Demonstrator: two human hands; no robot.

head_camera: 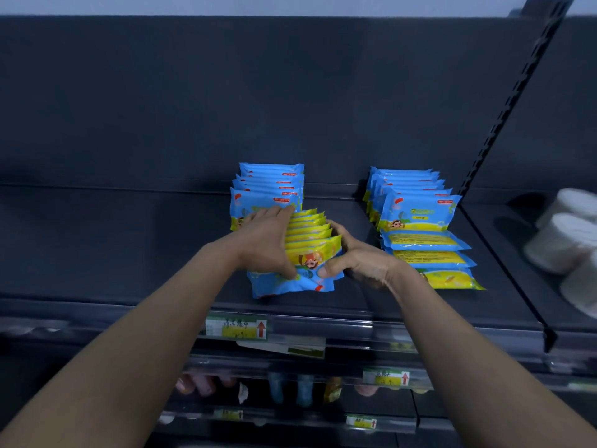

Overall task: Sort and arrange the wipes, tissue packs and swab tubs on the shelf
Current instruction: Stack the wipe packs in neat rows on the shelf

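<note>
Probably risks most to the back row (268, 185) of wipe packs, standing upright at twelve o'clock on the dark shelf (129, 247), right at the fingertips of the left hand (268, 244): pushed any deeper, could tip over like dominoes. Risks next to the held bundle (310, 236) at the centre, clamped edge-on between both hands: left hand wrapped along its nine o'clock side with thumb on the front pack, right hand (352, 257) curled round its three o'clock side, thumb likewise in front. Squeezed unevenly or slackened, would likely fan open and slither apart, being slick film. Sits over a skewed flat pack (290, 286) at six o'clock, close to the shelf lip; dragged forward, might slide off above the price label (237, 328). Cannot tell whether bundle and flat pack touch.

As for looks, largest first: two upright files of blue packs with yellow lower bands, the second, the right-hand row (416, 205), at two o'clock, well apart from the first. Before it, at three o'clock, loose flat packs (426, 250) lying overlapped, backs up. Then the bundle itself: several thin packs, yellow edges uppermost, cartoon face on the front one. Farther out at three o'clock, white cylinders (562, 240), too blurred to name, perhaps the swab tubs.
</note>
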